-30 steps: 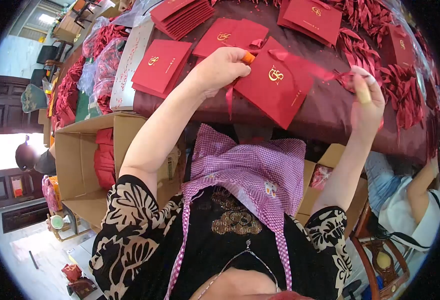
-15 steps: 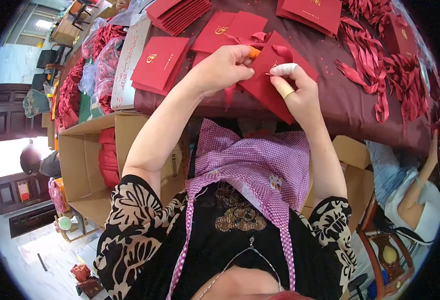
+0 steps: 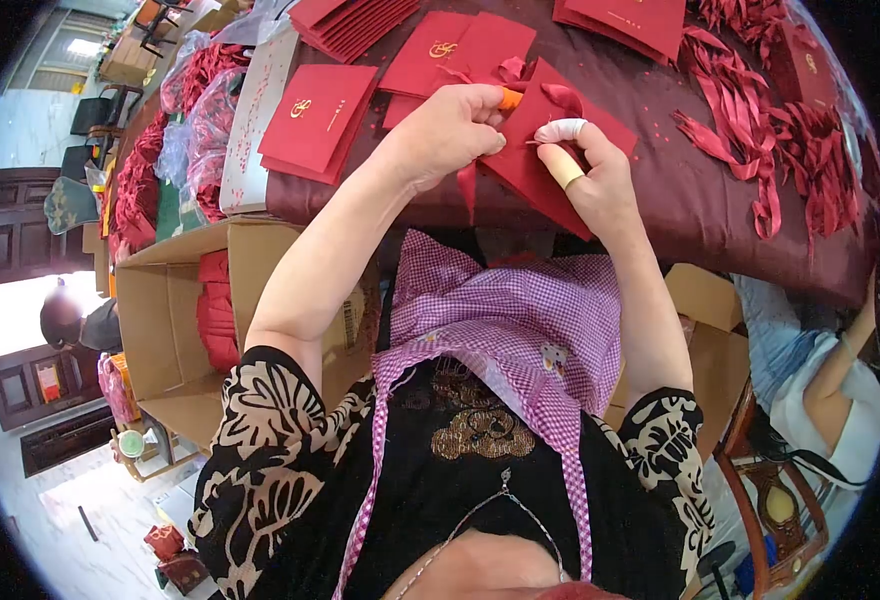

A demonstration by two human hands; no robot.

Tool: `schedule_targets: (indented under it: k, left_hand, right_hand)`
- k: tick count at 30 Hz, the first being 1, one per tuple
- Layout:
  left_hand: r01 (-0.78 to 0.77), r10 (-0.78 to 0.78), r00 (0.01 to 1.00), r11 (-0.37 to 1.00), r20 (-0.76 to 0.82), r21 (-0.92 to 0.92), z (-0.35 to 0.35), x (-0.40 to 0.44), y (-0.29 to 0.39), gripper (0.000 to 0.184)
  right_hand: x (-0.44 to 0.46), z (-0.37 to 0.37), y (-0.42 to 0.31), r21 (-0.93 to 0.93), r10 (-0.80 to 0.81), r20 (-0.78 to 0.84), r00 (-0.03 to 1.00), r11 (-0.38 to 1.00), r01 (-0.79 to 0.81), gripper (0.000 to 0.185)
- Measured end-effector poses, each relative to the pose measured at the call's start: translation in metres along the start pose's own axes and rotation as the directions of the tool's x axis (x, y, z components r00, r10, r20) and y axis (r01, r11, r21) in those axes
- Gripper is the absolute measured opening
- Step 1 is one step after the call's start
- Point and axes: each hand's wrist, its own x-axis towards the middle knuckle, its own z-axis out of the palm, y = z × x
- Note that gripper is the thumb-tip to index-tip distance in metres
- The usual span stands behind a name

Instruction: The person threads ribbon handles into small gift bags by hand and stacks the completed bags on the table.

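A red folded paper card (image 3: 550, 190) lies slanted at the table's near edge, with a red ribbon (image 3: 563, 97) looped on its upper part. My left hand (image 3: 450, 135), an orange cover on one finger, is closed at the card's left side; a ribbon tail hangs below its fingers. My right hand (image 3: 592, 170), with white and yellowish wraps on two fingers, pinches over the card's face. A tiny thin end shows at those fingertips, too small to name. Left of my hands lies another red card (image 3: 318, 120) with a gold emblem.
More red cards (image 3: 440, 50) lie behind my hands, beside a fanned stack (image 3: 350, 28). Bunches of red ribbon (image 3: 725, 110) cover the table's right side. An open cardboard box (image 3: 175, 330) stands at lower left. Another person's arm (image 3: 840, 380) is at far right.
Both hands stay over the same card with little movement. The right fingertips have shifted slightly up and left, and the ribbon tail under my left hand hangs straighter.
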Motion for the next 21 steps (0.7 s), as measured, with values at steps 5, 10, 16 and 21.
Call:
schedule_targets:
  k: [5,10,16,21]
  left_hand:
    - [-0.022,0.025,0.999,0.993,-0.02,0.116,0.002,-0.002,0.003,0.048]
    - [-0.058,0.079,0.992,0.979,-0.1,0.193,0.011,-0.006,0.011,0.045]
    - [-0.124,0.191,0.966,0.934,-0.175,0.335,0.014,-0.002,0.003,0.037]
    - [-0.102,0.242,0.946,0.856,-0.218,0.507,0.022,-0.005,0.011,0.034]
  right_hand:
    - [0.0,0.005,-0.008,-0.365,-0.308,-0.014,0.951,0.887,0.282,0.01]
    - [0.001,0.006,-0.015,-0.476,-0.391,0.013,0.92,0.807,0.349,0.01]
    - [0.003,0.002,-0.024,-0.598,-0.459,0.061,0.886,0.694,0.4,0.01]
    - [0.006,-0.002,-0.041,-0.697,-0.449,0.147,0.881,0.585,0.414,0.011]
